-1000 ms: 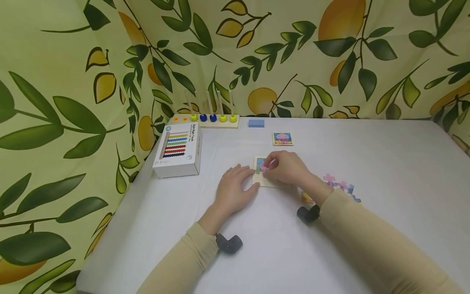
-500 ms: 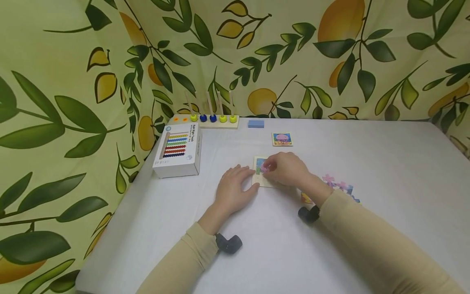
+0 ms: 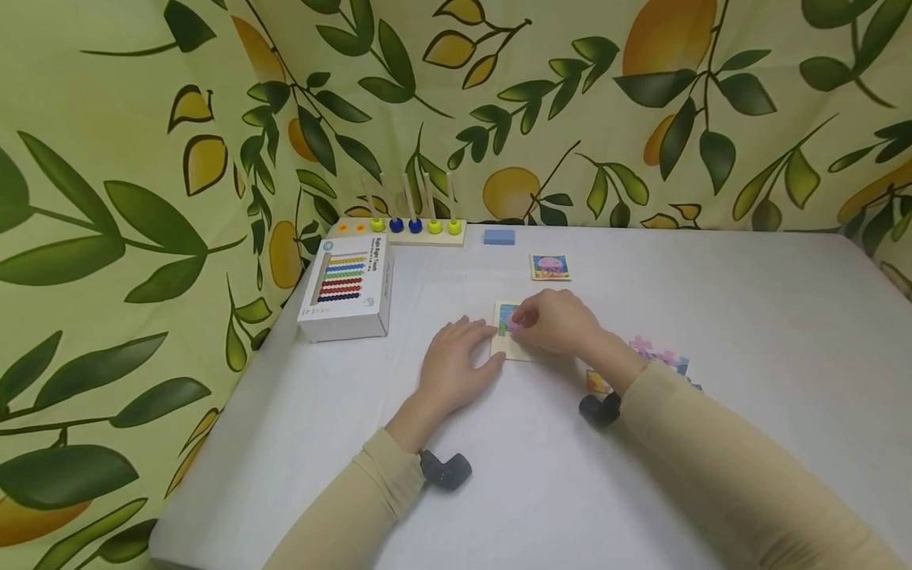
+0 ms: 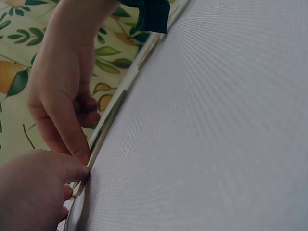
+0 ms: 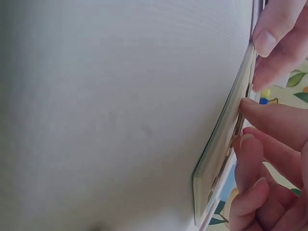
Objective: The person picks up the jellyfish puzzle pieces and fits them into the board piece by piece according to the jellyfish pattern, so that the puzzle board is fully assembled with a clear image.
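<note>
A small wooden puzzle board (image 3: 504, 348) lies on the white table, partly filled with a blue and green picture area. Fingers of my left hand (image 3: 456, 364) are extended, and its thumb and fingertips touch the board's left edge. Over the board, my right hand (image 3: 559, 323) pinches a pink puzzle piece (image 3: 513, 322) against the picture area. This hand hides the board's right part. In the right wrist view the board (image 5: 219, 159) is seen edge-on, with right fingertips (image 5: 248, 108) at its surface. Loose puzzle pieces (image 3: 659, 355) lie beside the right forearm, some partly hidden by it.
A square octopus-like picture card (image 3: 550, 267) lies behind the board, with a blue block (image 3: 499, 237) farther back. On the left stand a white box (image 3: 347, 289) and a pegged wooden counting stand (image 3: 406, 229) with yellow and blue beads. A patterned cloth (image 3: 541, 103) hangs behind the table.
</note>
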`<state>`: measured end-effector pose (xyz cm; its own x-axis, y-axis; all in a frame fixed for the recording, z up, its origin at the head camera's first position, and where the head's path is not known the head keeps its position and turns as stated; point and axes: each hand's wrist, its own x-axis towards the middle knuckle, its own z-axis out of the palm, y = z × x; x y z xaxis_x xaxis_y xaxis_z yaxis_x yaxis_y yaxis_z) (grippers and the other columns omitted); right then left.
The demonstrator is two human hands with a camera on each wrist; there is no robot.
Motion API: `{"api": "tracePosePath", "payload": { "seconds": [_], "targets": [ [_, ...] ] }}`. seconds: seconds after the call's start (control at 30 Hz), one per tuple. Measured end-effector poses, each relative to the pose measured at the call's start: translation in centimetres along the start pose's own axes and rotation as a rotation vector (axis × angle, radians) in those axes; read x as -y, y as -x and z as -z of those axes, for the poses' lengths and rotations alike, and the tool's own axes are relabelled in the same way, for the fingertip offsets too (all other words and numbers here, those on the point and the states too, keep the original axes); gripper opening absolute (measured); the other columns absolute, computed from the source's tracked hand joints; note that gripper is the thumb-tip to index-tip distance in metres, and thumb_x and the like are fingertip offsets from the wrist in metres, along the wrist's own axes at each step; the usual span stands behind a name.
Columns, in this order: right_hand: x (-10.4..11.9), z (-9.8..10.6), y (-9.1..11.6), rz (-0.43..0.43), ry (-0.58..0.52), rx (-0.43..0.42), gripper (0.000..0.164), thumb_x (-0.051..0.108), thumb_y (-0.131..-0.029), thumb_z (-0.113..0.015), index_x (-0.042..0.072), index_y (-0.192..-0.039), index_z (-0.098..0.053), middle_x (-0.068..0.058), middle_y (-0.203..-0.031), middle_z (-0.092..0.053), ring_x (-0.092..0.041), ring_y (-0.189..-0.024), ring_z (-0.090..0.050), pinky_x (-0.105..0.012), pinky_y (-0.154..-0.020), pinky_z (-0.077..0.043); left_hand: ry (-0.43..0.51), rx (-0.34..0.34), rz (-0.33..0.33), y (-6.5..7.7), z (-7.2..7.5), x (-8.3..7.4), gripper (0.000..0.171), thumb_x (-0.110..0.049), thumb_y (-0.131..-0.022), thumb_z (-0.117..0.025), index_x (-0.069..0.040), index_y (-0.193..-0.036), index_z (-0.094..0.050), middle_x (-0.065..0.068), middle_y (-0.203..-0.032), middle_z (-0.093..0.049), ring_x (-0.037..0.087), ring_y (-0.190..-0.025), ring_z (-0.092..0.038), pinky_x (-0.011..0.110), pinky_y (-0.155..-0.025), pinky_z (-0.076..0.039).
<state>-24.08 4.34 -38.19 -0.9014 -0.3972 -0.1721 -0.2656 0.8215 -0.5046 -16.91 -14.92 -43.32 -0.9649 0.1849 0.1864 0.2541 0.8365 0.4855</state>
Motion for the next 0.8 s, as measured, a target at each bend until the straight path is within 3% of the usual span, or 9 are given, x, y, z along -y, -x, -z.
{"api": "tracePosePath", "payload": {
  "seconds": [0.27, 0.8],
  "targets": [
    [0.54, 0.11, 0.13, 0.052, 0.107, 0.007, 0.026, 0.025, -0.094, -0.077, 0.012, -0.117, -0.079, -0.006, -0.111, -0.076, -0.029, -0.109, -0.066, -0.050, -0.101, -0.052, 0.009, -0.009, -0.002, -0.01, 0.01, -0.10, 0.044, -0.040, -0.097, -0.066, -0.017, -0.134, -0.067, 0.004, -0.145, -0.059, 0.026, -0.145, -0.041, 0.040, -0.124, -0.023],
    [0.67, 0.25, -0.19, 0.143, 0.259, 0.015, 0.023, 0.026, -0.094, -0.076, 0.017, -0.115, -0.081, -0.004, -0.113, -0.076, -0.030, -0.111, -0.067, -0.052, -0.092, -0.056, 0.008, -0.007, -0.009, -0.10, 0.02, 0.06, 0.045, -0.040, -0.097, -0.066, -0.016, -0.135, -0.067, 0.004, -0.145, -0.059, 0.026, -0.146, -0.041, 0.039, -0.125, -0.021]
  ]
}}
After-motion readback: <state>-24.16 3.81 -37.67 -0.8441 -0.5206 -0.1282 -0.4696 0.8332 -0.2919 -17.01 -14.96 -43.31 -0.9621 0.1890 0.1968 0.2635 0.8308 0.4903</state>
